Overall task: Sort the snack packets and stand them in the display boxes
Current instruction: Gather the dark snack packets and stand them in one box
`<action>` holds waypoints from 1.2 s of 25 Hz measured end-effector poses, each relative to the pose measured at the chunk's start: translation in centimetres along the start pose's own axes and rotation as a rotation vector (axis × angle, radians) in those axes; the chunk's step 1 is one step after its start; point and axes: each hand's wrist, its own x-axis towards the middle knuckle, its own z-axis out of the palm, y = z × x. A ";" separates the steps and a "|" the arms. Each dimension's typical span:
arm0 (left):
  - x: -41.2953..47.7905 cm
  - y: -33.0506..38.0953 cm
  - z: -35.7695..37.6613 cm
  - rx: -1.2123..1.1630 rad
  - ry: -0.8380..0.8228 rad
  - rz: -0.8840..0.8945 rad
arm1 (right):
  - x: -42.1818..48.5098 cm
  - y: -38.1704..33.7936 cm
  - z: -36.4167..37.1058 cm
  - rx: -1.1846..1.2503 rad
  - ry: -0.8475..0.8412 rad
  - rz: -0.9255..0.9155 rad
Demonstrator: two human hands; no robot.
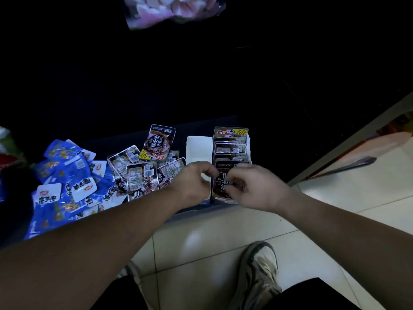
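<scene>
Pinching dark packet [221,186] in display box [199,148] at front edge of shelf [185,210], with curled fingers of left hand [194,182] and right hand [259,190].

The blue packets [67,175] carry white labels, the black packets [159,142] show brown food and a yellow badge, the box [199,148] is white, the floor [223,231] pale tile, the shoe [261,265] grey and white, the bag [174,10] pink.

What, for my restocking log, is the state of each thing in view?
right hand: pinches the dark packet.
left hand: curled at that packet's edge; grip unclear.
dark packet: upright at box front.
display box: holds a row of standing packets.
loose dark packets: lying heaped.
blue packets: lying heaped.
</scene>
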 end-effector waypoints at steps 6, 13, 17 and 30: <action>-0.2 -2.9 0.7 -0.040 -0.152 -0.059 | 1.3 -0.4 1.9 0.571 -0.427 0.414; 0.0 -5.3 1.4 0.250 -0.242 0.088 | 1.5 0.5 1.6 0.330 -0.488 0.476; 0.2 -5.5 1.7 0.201 -0.243 0.118 | 1.5 1.0 1.8 0.207 -0.546 0.422; -2.3 -6.7 -4.3 -0.007 0.235 -0.260 | 6.2 -9.9 1.4 0.135 -0.140 0.039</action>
